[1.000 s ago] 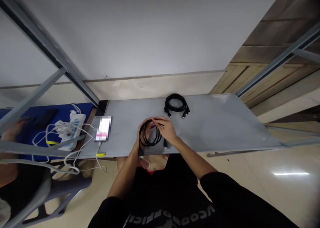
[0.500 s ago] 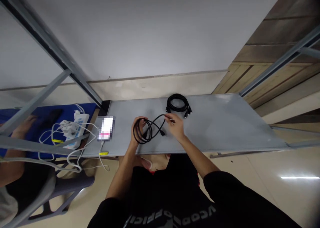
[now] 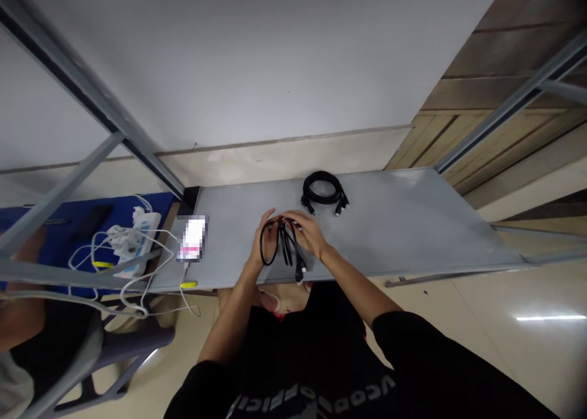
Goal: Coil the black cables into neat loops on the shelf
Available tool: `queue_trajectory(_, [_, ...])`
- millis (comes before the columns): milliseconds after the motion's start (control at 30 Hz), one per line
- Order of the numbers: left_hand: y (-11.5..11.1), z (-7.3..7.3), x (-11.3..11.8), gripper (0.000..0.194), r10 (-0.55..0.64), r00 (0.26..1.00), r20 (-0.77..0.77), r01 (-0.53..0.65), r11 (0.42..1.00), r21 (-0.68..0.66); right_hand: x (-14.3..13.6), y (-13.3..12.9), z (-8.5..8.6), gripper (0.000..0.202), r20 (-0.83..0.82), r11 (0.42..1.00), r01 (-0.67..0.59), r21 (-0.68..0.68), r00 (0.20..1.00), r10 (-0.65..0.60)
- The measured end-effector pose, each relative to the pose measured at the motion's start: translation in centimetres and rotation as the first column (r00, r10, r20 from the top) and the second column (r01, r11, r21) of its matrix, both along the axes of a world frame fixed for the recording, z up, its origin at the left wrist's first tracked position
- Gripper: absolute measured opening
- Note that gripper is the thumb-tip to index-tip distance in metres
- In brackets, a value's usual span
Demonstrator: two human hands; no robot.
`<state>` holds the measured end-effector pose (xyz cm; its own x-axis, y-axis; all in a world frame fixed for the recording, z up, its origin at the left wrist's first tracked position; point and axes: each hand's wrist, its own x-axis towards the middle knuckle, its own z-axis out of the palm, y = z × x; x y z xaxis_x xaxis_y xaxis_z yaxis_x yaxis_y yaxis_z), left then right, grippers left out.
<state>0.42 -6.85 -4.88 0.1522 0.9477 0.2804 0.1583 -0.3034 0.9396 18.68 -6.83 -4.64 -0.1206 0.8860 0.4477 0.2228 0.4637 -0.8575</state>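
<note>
A black cable (image 3: 287,243) hangs in loose loops between my two hands, above the front part of the grey shelf (image 3: 389,223). My left hand (image 3: 265,241) is closed around the loops on the left side. My right hand (image 3: 308,230) grips the top of the bundle, its fingers meeting those of the left. One plug end (image 3: 300,273) dangles below the right hand near the shelf's front edge. Behind the hands lies a second black cable (image 3: 324,188), coiled flat, with its plugs pointing forward.
A lit phone (image 3: 192,238), blurred out, lies at the shelf's left end with a white charging cord. Further left, a white power strip (image 3: 142,241) with tangled cords rests on a blue surface beside another person's arm (image 3: 22,315). Metal posts (image 3: 92,82) frame the shelf.
My right hand has moved left to meet the left hand, which shifted slightly right. The cable loops are now gathered together and hang down, one plug end lower than before.
</note>
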Motion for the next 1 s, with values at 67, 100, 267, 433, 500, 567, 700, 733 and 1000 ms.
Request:
queue_trajectory(67, [-0.1,0.0,0.3,0.049,0.001,1.0,-0.018,-0.001,1.0,-0.001,0.1,0.3,0.4,0.035,0.054,0.996,-0.072,0.058,0.996,0.069])
queue_trajectory(100, [-0.2,0.1,0.3,0.051,-0.002,1.0,-0.025,0.002,1.0,-0.011,0.2,0.5,0.4,0.038,0.078,0.993,-0.103,0.062,0.992,0.098])
queue_trajectory(267, [-0.4,0.5,-0.3,0.053,-0.052,0.995,-0.087,0.053,0.998,0.019,0.8,0.6,0.5,0.035,0.144,0.99,-0.136,0.031,0.981,0.13])
queue_trajectory(433, [-0.4,0.7,0.2,0.054,-0.127,0.986,-0.105,0.128,0.992,0.007,0.5,0.1,0.5,0.031,0.163,0.997,-0.037,0.074,0.986,0.025])
queue_trajectory(500, [-0.3,0.7,0.5,0.045,-0.073,0.997,-0.041,0.072,0.997,-0.025,0.6,0.1,0.2,0.03,0.133,0.999,0.009,0.049,0.991,-0.016])
queue_trajectory(567, [0.1,0.7,0.5,0.036,0.023,0.999,0.039,-0.02,0.997,-0.071,1.1,0.3,-0.2,0.03,0.093,0.999,0.039,0.028,0.995,-0.041])
queue_trajectory(700, [1.0,2.0,-1.1,0.055,0.187,0.966,0.179,-0.172,0.98,-0.097,2.9,0.8,-1.1,0.03,-0.005,0.992,0.121,-0.036,0.993,-0.121])
queue_trajectory(733, [1.3,2.5,-1.8,0.058,0.223,0.952,0.212,-0.215,0.975,-0.059,3.3,0.8,-1.3,0.03,-0.05,0.986,0.152,-0.07,0.987,-0.155])
queue_trajectory(1000, [2.2,5.7,-4.5,0.045,0.334,0.924,0.188,-0.372,0.901,0.224,3.4,0.5,-1.6,0.038,-0.123,0.978,0.159,-0.132,0.977,-0.175])
